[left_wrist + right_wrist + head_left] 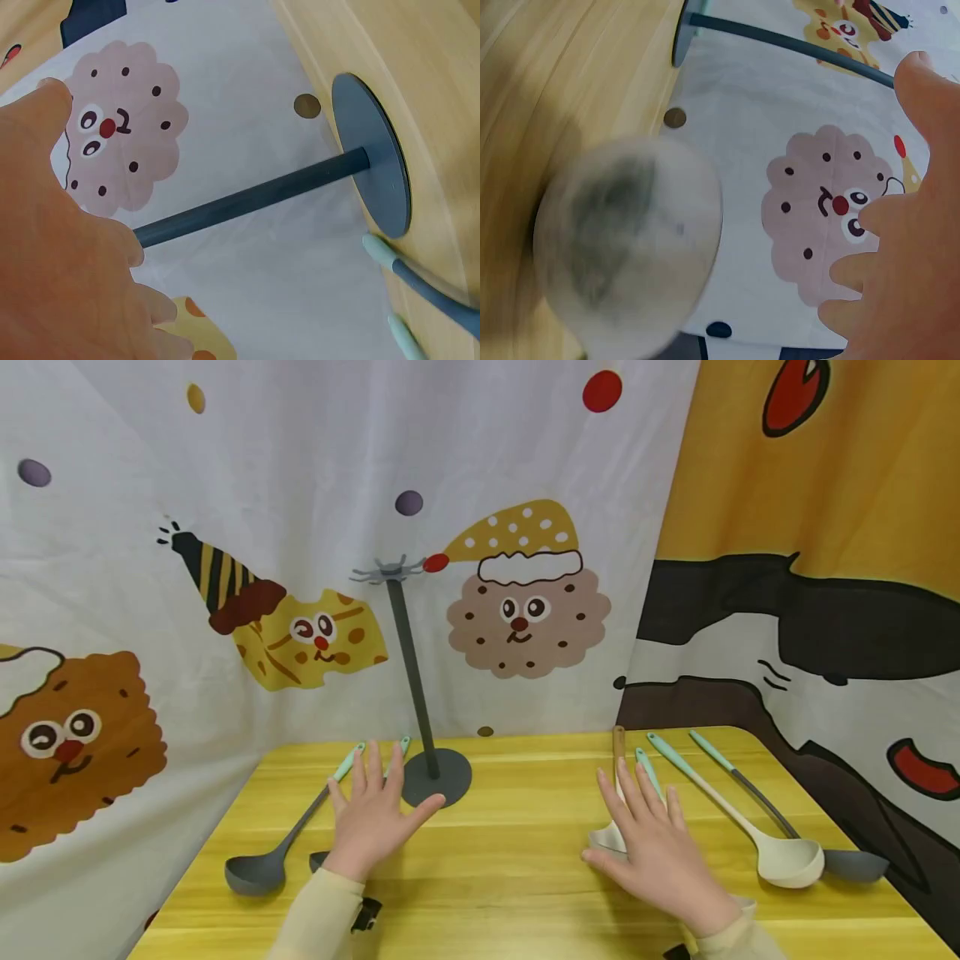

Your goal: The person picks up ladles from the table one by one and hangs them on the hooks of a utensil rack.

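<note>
So I've got both hands up over a yellow wood-look table [510, 893], palms away from me, and neither one has hold of anything. My left hand [372, 822] is wide open, fingers spread and thumb stuck out toward the middle. My right hand [656, 852] is pretty much the same, fingers splayed, thumb pointing back at the left one. The dark gray stand [413, 677] is upright just beyond my left hand and a bit to its right, round base on the tabletop, ring of thin hooks up top. Left of that hand there's a gray ladle [255, 875], bowl toward me, mint handle end pointing away. A second gray ladle [318, 861] is mostly hidden by my left hand; only the bowl edge by my wrist and the mint tip past my fingers show. Behind my right hand there's a wooden-handled white utensil [609, 837], its bowl poking out left of my fingers, plus a mint handle [645, 762], but I can't tell what's on the end of it. Off to the right of that hand lies a white ladle [791, 864], and just past it another dark ladle [855, 865]. Cartoon-food curtain [480, 435] hangs beyond everything.
</note>
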A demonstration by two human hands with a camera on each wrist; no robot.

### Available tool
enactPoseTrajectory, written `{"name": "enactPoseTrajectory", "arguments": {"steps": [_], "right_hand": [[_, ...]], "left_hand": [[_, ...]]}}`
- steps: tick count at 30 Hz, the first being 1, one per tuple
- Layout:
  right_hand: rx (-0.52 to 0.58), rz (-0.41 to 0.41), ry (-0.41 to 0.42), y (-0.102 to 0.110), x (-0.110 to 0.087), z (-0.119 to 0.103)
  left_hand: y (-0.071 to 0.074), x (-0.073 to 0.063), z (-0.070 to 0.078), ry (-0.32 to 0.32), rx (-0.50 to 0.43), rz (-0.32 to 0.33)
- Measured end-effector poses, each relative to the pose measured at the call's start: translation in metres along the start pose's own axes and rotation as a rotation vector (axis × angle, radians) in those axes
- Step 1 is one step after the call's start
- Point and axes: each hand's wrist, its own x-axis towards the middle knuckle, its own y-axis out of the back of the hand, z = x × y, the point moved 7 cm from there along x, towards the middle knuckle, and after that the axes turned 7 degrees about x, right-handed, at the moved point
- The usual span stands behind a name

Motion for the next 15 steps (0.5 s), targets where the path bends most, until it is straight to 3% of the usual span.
{"name": "enactPoseTrajectory", "arguments": {"steps": [8, 15], "right_hand": [[0.069, 0.052, 0.043, -0.009, 0.01, -0.016], [0.063, 0.034, 0.063, -0.022, 0.02, -0.027]], "left_hand": [[-0.007, 0.011, 0.003, 0.032, -0.043, -0.025], [-0.008, 0.024, 0.004, 0.05, -0.086, -0.073]]}}
